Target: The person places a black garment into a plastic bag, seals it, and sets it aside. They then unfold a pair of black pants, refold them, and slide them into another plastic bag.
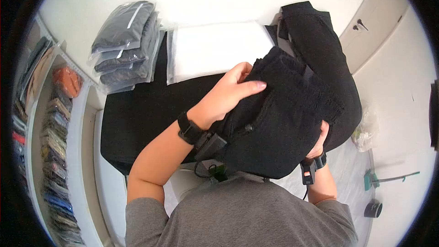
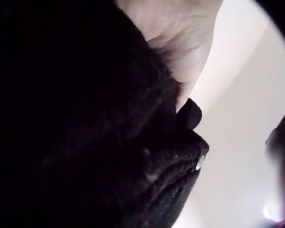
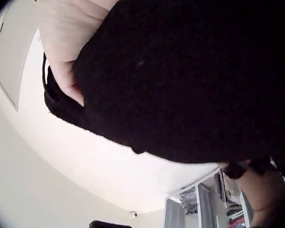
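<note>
A black garment [image 1: 288, 105] is held up between both hands, its gathered edge slanting from upper left to lower right in the head view. The left hand [image 1: 228, 92] grips its left side, thumb on top and the fingers partly hidden in the cloth. On the right side, the right hand [image 1: 318, 144] pinches the fabric with the thumb showing; its other fingers are hidden. Dark cloth [image 2: 85, 118] fills much of the left wrist view beside the left hand [image 2: 175, 42]. In the right wrist view, the right hand [image 3: 69, 42] holds the garment's edge [image 3: 180, 95].
Bagged dark garments [image 1: 123, 32] are stacked at the table's back left. White plastic bags [image 1: 215, 48] lie at the back middle. More black clothing [image 1: 315, 41] is at the back right. Shelves [image 1: 82, 123] of folded clothes stand at the left; a door [image 1: 375, 18] is at the right.
</note>
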A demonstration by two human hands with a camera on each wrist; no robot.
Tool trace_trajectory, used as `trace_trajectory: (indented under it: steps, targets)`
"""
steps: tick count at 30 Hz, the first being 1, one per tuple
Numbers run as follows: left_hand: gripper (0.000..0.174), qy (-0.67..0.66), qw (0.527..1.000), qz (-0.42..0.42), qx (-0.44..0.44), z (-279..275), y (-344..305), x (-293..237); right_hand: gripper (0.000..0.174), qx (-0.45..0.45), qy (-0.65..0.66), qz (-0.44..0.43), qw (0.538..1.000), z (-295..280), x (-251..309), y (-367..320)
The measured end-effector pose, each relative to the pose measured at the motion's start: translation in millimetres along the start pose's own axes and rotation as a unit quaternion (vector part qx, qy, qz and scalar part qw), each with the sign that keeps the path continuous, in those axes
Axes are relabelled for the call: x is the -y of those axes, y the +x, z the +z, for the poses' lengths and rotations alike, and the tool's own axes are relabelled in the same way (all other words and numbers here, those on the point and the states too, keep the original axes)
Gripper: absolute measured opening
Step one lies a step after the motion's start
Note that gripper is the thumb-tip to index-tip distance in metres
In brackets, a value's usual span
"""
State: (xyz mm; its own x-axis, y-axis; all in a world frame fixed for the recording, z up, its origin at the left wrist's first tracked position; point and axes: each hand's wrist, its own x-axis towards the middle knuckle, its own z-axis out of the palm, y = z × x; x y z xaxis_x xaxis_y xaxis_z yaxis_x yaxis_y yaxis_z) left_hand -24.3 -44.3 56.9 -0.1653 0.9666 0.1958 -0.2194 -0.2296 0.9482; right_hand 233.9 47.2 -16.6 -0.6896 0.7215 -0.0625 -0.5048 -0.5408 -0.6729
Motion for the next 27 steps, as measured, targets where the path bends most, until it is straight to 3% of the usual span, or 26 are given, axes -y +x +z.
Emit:
trace_trajectory:
  steps: [1, 3, 5, 6, 7, 8, 10, 12, 13, 15, 16, 21, 23, 25, 27]
  targets:
    - [0.038, 0.007, 1.0, -0.011, -0.014, -6, 3, 2, 0.083, 0.004, -0.002, 0.006, 1.0, 9, 1, -1]
    - [0.045, 0.012, 1.0, -0.017, 0.003, -27, 4, 5, 0.071, -0.074, 0.007, 0.014, 0.997, 21, 4, -1]
    - [0.054, 0.119, 0.992, -0.025, 0.047, -61, 2, 11, 0.064, -0.075, 0.014, 0.017, 0.997, 29, 12, -3]
    - [0.058, 0.207, 0.977, -0.041, 0.013, -83, 1, 15, 0.056, -0.079, 0.023, 0.016, 0.996, 33, 17, -5]
    - [0.061, 0.364, 0.923, -0.094, -0.086, -104, -2, 18, 0.055, -0.088, 0.053, 0.02, 0.994, 40, 20, -7]
    - [0.063, 0.526, 0.838, -0.073, -0.125, -139, -4, 35, 0.053, -0.096, 0.047, -0.001, 0.994, 44, 25, -10]
    - [0.052, 0.659, 0.69, -0.228, -0.194, -165, -17, 40, 0.052, -0.105, 0.043, -0.041, 0.993, 32, 33, -15]
    - [0.039, 0.672, 0.637, -0.22, -0.307, -205, -24, 76, 0.054, -0.131, 0.058, -0.082, 0.986, 24, 37, -21]
    - [0.039, 0.673, 0.635, -0.216, -0.311, -217, -26, 79, 0.054, -0.145, 0.065, -0.103, 0.982, 21, 38, -23]
    - [0.031, 0.557, 0.715, -0.163, -0.39, -232, -26, 83, 0.054, -0.138, 0.083, -0.128, 0.979, 7, 37, -29]
    - [0.027, 0.527, 0.73, -0.136, -0.412, -230, -27, 83, 0.053, -0.146, 0.095, -0.159, 0.972, 2, 37, -32]
    - [0.026, 0.526, 0.736, -0.136, -0.405, -208, -29, 71, 0.052, -0.209, 0.098, -0.227, 0.946, -19, 45, -44]
    - [0.023, 0.557, 0.701, -0.133, -0.425, -174, -31, 59, 0.052, -0.216, 0.094, -0.234, 0.943, -22, 48, -48]
    - [0.028, 0.569, 0.734, -0.114, -0.353, -130, -40, 52, 0.051, -0.226, 0.09, -0.241, 0.939, -26, 52, -53]
    - [0.037, 0.548, 0.821, -0.095, -0.127, -74, -59, 41, 0.055, -0.224, 0.077, -0.261, 0.936, -30, 57, -57]
